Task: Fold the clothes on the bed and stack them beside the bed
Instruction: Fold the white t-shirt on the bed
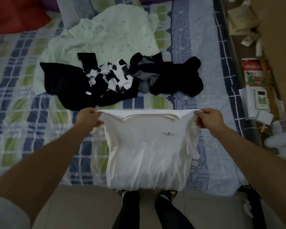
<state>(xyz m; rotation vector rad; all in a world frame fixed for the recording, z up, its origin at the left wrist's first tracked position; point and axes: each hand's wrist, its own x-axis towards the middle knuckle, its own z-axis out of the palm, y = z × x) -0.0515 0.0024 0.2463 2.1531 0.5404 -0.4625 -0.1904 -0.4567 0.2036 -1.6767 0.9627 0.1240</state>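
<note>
A white T-shirt (147, 151) with a small dark chest logo hangs in front of me over the bed's near edge. My left hand (88, 117) pinches its left shoulder and my right hand (208, 119) pinches its right shoulder, stretching the neckline flat. Behind it on the checked bedsheet (23, 100) lies a heap of unfolded clothes: a black garment (64, 85), a black-and-white patterned piece (112, 76), a black and grey garment (168, 78), and a pale green cloth (102, 35) further back.
A red pillow (15, 14) sits at the far left corner. Right of the bed, the floor holds boxes, papers and a red-and-white package (253, 71). My feet stand on the tan floor (73, 209) at the bed's near edge.
</note>
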